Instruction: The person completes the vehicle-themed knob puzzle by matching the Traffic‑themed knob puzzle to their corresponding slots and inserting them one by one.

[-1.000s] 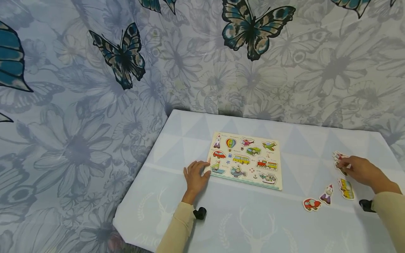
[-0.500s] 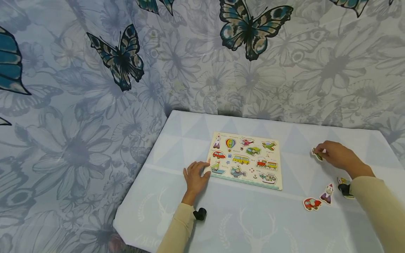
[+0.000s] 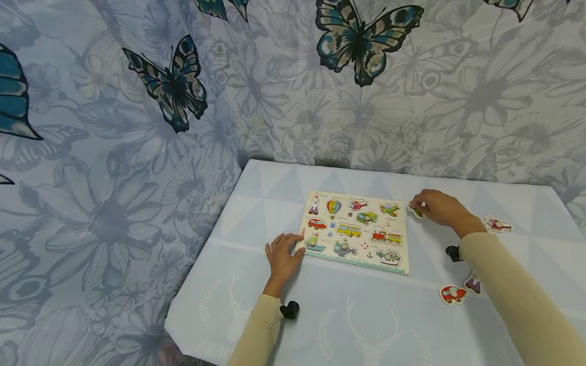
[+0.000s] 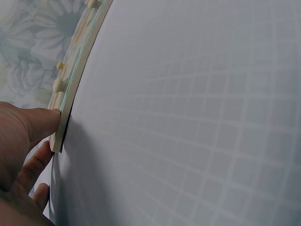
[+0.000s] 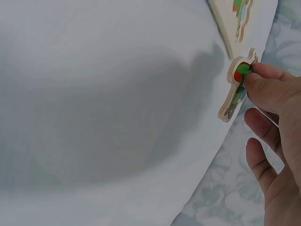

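Observation:
A wooden puzzle board [image 3: 334,235] printed with vehicles lies on the table. At its near left corner my left hand [image 3: 283,256] holds the edge between thumb and index finger; in the left wrist view the thumb [image 4: 44,121] presses against the board's side [image 4: 75,89]. My right hand [image 3: 441,208] is just right of the board's far right corner. Its thumb and index finger pinch a green airplane puzzle piece [image 5: 228,107], held above the table, while the other fingers curve free. The board's printed airplane [image 3: 389,210] is nearby.
A helicopter piece [image 3: 497,224] lies right of my right wrist. Nearer me lie a red car piece [image 3: 452,294] and a rocket piece [image 3: 472,284], partly hidden by the right sleeve [image 3: 508,274]. A butterfly-patterned cloth wall [image 3: 274,101] stands behind the table.
My right hand has carried the airplane piece leftward from the loose pieces to beside the board. The helicopter piece is now uncovered; the yellow bus piece is hidden behind the arm. My left hand stays put.

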A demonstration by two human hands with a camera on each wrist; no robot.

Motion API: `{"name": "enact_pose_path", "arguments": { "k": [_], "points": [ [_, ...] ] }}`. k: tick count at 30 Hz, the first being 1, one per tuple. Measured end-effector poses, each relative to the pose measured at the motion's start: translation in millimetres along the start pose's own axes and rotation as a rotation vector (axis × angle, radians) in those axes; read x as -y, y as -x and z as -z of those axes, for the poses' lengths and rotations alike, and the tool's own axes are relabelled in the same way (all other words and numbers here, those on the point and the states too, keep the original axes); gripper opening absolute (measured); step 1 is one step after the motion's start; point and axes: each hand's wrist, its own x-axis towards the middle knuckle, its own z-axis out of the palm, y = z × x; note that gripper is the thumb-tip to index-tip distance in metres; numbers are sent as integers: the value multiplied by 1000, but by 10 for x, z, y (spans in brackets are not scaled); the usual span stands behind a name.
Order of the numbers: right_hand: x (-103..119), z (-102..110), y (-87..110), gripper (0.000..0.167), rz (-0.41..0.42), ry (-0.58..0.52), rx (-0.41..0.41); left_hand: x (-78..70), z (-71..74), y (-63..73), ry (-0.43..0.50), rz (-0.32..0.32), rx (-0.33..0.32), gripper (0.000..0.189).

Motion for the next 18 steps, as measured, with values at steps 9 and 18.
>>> {"name": "enact_pose_path", "arguments": {
  "k": [9, 18],
  "points": [
    [279, -96, -262, 13, 26, 1, -12, 11, 1, -5, -15, -6, -7, 25],
    [401, -235, -415, 11, 26, -7, -18, -18, 6, -3, -6, 1, -3, 25]
  ]
}}
